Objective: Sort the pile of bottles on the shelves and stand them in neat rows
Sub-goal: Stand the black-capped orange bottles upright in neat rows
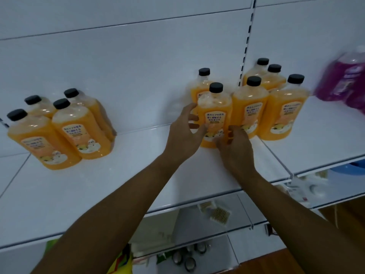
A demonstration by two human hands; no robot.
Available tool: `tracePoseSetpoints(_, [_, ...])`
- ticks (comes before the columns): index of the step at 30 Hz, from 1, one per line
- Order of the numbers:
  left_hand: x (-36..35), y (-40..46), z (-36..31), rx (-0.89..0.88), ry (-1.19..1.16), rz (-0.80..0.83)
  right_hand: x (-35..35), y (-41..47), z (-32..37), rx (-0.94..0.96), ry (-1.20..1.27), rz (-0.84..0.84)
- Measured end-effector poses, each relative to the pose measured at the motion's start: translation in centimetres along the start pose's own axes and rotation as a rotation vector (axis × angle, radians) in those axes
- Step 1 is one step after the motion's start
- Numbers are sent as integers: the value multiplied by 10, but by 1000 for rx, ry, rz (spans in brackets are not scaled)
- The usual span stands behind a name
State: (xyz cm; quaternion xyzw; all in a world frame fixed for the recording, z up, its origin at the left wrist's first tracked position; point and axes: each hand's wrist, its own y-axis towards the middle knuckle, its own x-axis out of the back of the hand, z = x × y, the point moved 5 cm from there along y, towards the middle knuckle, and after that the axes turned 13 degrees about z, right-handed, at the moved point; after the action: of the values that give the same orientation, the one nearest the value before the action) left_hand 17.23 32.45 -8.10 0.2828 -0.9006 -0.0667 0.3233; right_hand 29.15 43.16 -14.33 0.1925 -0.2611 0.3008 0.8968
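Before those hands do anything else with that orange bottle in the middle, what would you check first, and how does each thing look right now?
1. Front orange bottle upright on the white shelf: ok.
2. Left hand on its left side, right hand at its lower right: ok; firmness of hold: cannot tell.
3. Lined up with the neighbouring orange bottle: not ok, it stands further forward.
4. Black cap on: ok.
5. Group of four bottles at left standing: ok.
6. Purple bottle at right: blurred, cannot tell.
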Motion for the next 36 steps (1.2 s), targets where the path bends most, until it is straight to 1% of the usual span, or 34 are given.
tracePoseSetpoints(4, [11, -10, 0, 8, 12, -45, -9, 4, 7, 64, 43, 6])
tracePoseSetpoints(6, [23, -17, 5, 28, 41, -77, -21, 6, 19, 123, 105, 52])
tracePoseSetpoints(10, [52, -36, 21, 122, 79, -138, -56, 8, 48, 216, 149, 154])
tracePoseSetpoints(14, [86, -49, 39, 167, 18, -164, -94, 10, 81, 302, 179, 254])
tracePoseSetpoints(21, [130, -53, 75, 184, -67, -188, -140, 28, 123, 327, 209, 335])
tracePoseSetpoints(26, [142, -46, 89, 181, -44, -225, -161, 42, 138, 333, 169, 358])
tracePoseSetpoints(30, [146, -40, 96, 148, -53, -270, -168, 45, 146, 368, 186, 399])
tracePoseSetpoints(33, [150, -37, 99, 182, -38, -288, -173, 48, 150, 421, 181, 444])
tracePoseSetpoints(35, [152, -37, 101, 221, -1, -280, -178, 53, 148, 394, 165, 500])
tracePoseSetpoints(36, [151, -38, 102, 247, 18, -261, -180, 55, 146, 349, 149, 535])
